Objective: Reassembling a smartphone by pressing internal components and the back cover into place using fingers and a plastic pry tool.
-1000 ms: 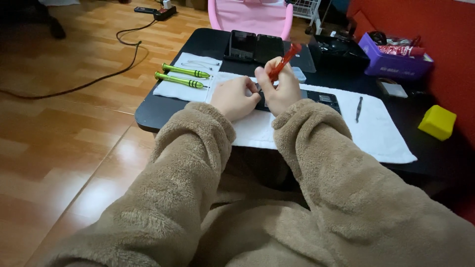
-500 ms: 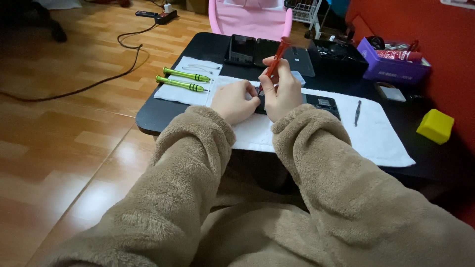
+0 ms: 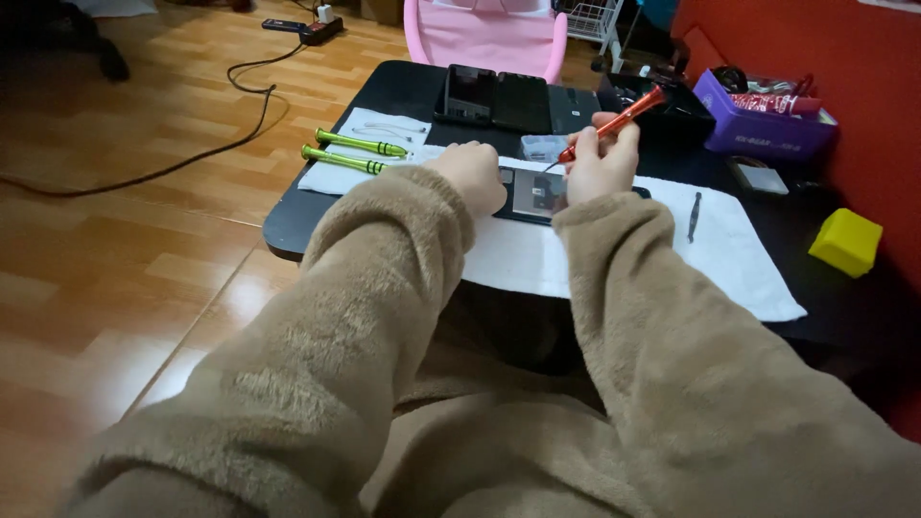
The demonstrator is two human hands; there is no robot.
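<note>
My right hand (image 3: 602, 161) grips a slim red screwdriver (image 3: 614, 122), its metal tip angled down and left toward an opened phone (image 3: 539, 195) lying on a white mat (image 3: 614, 251). My left hand (image 3: 473, 176) rests with fingers curled on the phone's left end, pressing it down. Both arms wear fuzzy tan sleeves. The phone's middle shows between the two hands; its left end is hidden under my left hand.
Two green screwdrivers (image 3: 353, 152) lie on the mat's left part. Two dark phones (image 3: 499, 96) and a small clear box (image 3: 543, 147) sit behind. A purple tray (image 3: 763, 130), a yellow block (image 3: 845, 242) and a black tool (image 3: 693, 214) are right. The black table (image 3: 288, 225) stands on wood floor.
My hands have drawn apart, uncovering the phone's middle. The right hand shifted right and the screwdriver leans further over, its tip pointing at the phone.
</note>
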